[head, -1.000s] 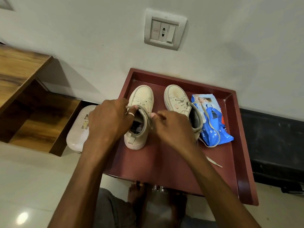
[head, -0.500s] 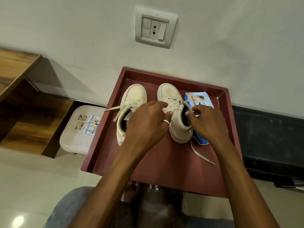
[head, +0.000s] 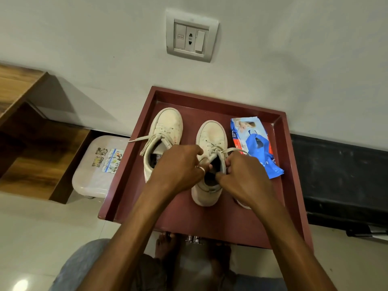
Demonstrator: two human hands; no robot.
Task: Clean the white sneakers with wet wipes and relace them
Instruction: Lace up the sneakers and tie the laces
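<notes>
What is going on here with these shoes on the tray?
A person works over a maroon tray that holds two white sneakers and a blue pack of wet wipes. The left hand and the right hand both grip the sneaker beside the pack at its collar and laces, fingers curled. The other sneaker stands untouched, laces loose.

no text legible, red-and-white print on blue wet-wipes pack [head: 253, 141] at two o'clock on tray [head: 212, 97] too small to read, cartoon stickers [head: 109, 160] on white stool [head: 88, 181] at nine o'clock too blurred
</notes>
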